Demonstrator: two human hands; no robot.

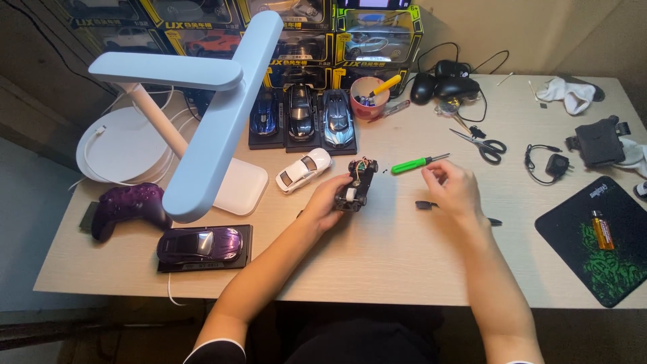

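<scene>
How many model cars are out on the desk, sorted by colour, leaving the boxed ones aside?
Blue: 1
Black: 1
Silver-blue: 1
White: 1
Purple: 1
Dark, partly dismantled, held in the left hand: 1
Total: 6

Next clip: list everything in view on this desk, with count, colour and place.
Model car chassis: 1, black, in left grip
Screwdriver: 1, green handle, desk centre
Car body shell: 1, white, left of chassis
Model cars on plinths: 3, blue, black, silver, back
Purple model car: 1, front left
Game controller: 1, purple, left
Desk lamp: 1, white, left
Scissors: 1, black, right
Mouse mat: 1, black-green, right
Cup: 1, pink, back
Left hand: holds chassis
Right hand: fingers pinched, contents unclear
</scene>
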